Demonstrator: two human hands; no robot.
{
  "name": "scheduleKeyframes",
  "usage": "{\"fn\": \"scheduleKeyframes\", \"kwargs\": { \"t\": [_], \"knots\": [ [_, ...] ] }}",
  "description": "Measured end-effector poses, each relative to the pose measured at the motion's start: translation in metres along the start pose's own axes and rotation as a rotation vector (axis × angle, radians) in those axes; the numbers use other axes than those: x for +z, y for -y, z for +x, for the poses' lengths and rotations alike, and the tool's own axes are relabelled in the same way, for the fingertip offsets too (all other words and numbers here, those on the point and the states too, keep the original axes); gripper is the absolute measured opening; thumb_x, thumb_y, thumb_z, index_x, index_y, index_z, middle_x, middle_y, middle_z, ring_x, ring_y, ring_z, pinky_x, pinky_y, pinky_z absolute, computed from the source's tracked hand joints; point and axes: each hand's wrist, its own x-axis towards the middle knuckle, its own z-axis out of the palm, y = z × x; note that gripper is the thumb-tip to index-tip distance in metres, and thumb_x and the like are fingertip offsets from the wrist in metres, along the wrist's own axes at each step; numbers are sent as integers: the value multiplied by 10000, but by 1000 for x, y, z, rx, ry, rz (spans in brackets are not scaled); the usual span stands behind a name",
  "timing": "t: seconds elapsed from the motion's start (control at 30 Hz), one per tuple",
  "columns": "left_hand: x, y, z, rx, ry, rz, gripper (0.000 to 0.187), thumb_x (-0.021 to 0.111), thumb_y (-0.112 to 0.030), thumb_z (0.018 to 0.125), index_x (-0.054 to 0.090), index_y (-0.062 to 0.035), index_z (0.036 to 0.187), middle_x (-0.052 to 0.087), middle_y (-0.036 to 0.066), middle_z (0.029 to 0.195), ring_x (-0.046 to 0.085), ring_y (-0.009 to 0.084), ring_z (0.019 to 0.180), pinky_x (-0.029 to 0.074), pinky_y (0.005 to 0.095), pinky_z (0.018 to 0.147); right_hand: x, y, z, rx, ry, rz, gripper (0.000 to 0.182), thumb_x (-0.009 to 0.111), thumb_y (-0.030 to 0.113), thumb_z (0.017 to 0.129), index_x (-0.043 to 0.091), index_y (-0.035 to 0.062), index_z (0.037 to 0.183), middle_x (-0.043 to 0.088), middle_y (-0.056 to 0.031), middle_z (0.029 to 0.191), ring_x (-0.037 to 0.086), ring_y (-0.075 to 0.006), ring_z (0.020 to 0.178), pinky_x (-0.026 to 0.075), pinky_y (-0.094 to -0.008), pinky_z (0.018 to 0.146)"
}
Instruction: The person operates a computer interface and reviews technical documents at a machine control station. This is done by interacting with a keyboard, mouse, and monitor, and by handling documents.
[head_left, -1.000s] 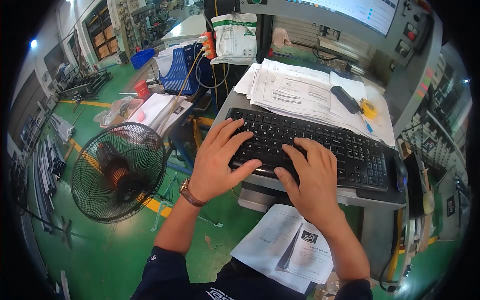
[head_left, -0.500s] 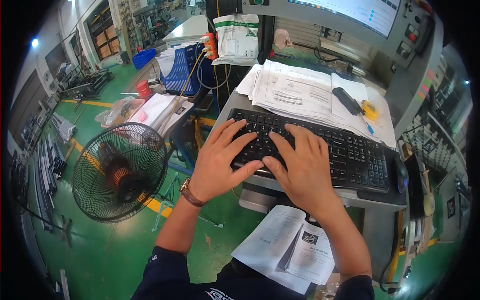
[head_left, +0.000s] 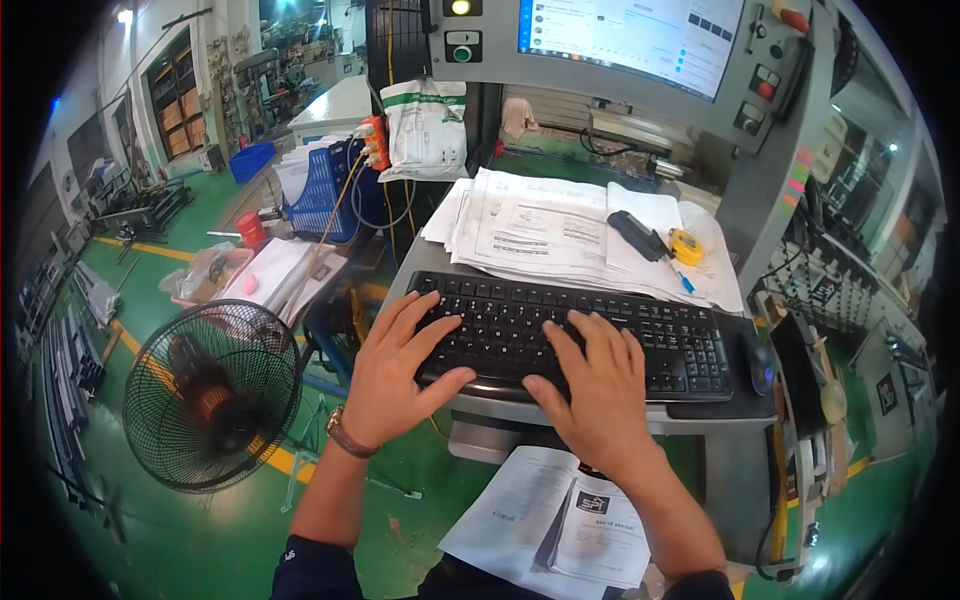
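Note:
A black keyboard [head_left: 500, 322] lies on a grey stand in front of me. My left hand [head_left: 397, 362] rests over its left end, fingers spread on the keys and thumb near the front edge. Over the middle keys is my right hand [head_left: 597, 390], its fingers apart and slightly curled, the thumb by the front edge. Neither hand holds anything. To the right of the keyboard sits a black mouse [head_left: 762, 368]. Above, a control panel carries a lit screen [head_left: 620, 40]. An open booklet of papers [head_left: 545, 525] lies below the keyboard, near my lap.
Behind the keyboard are stacked drawings [head_left: 540, 230], a black marker-like object [head_left: 637, 236] and a yellow tape measure [head_left: 686, 246]. A floor fan [head_left: 212, 395] stands at left. A blue basket [head_left: 325, 195] and a white-green packet [head_left: 424, 130] are farther back.
The view has tilted up, showing more of the screen, and the scene sits lower and further left. My hands have moved apart on the keyboard, the right one shifting rightward.

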Motion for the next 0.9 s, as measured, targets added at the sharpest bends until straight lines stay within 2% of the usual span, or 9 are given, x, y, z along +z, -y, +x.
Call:
{"fn": "scheduleKeyframes", "kwargs": {
  "t": [0.2,0.5,0.67,0.77,0.87,0.9],
  "knots": [
    [1,0,0,10,-16,27,615,930,-397,888,792,-48,1375,658,218,1569,579,459,1485,497,545,1220,-12,-17,-4,89,32,-1,664,681,505,1121,644,15,1567,581,-258,1569,518,-439,1506,290,-656,1309],
    [0,0,0,-3,-5,9,613,924,-370,890,780,-62,1399,651,207,1592,563,446,1513,467,539,1250,-11,-19,-4,88,16,5,646,656,493,1137,638,15,1571,584,-250,1562,524,-432,1496,290,-654,1309],
    [2,2,-3,-11,-11,6,620,924,-397,894,782,-73,1403,653,201,1595,562,453,1516,463,549,1256,-10,-14,-2,66,40,22,626,680,481,1118,664,14,1534,578,-264,1583,508,-470,1511,309,-661,1295],
    [4,4,-3,-9,-6,13,623,920,-431,907,782,-90,1410,651,188,1601,552,456,1526,461,556,1257,-3,-3,0,-7,40,31,594,724,449,1095,688,28,1513,581,-264,1587,518,-473,1510,336,-655,1284],
    [4,4,0,34,-35,54,625,923,-468,907,792,-70,1372,671,220,1541,581,464,1476,505,543,1217,3,10,11,-63,53,52,578,757,424,1074,699,42,1505,596,-264,1576,530,-473,1502,356,-649,1276],
    [4,5,0,23,-19,42,635,916,-466,912,782,-76,1394,658,211,1567,568,462,1495,486,549,1235,7,12,15,-75,53,60,575,766,417,1069,702,46,1504,603,-265,1570,534,-473,1498,362,-647,1273]
  ]
}}
